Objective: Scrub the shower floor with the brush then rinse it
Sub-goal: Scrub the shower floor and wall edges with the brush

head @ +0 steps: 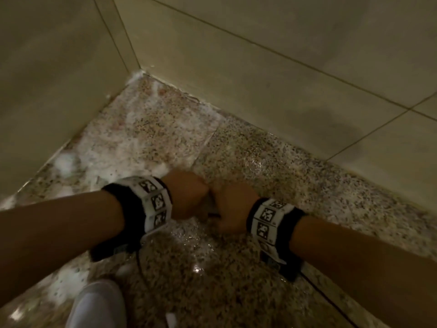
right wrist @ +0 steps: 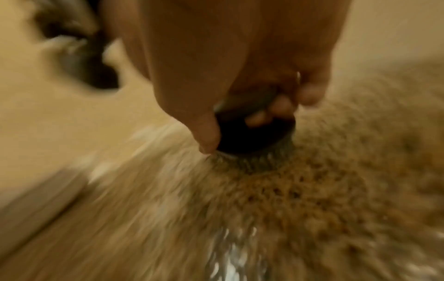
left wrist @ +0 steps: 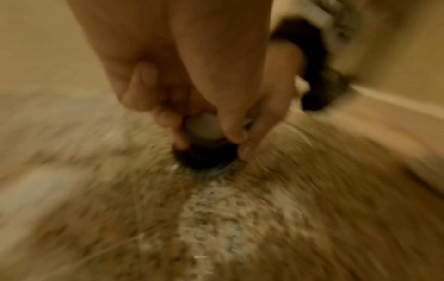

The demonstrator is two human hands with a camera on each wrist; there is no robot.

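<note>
Both hands meet at the middle of the head view over the speckled granite shower floor. My left hand and right hand both grip one brush, almost hidden between them. In the left wrist view my left hand curls its fingers round the brush, which has a pale top and a black base. The right wrist view shows my right hand round the black base, with the bristles pressed on the wet floor. Both wrist views are motion-blurred.
White foam covers the floor toward the corner and along the left wall. The beige tiled back wall runs down to the right. A white shoe stands at the bottom left. A wet sheen shows below the hands.
</note>
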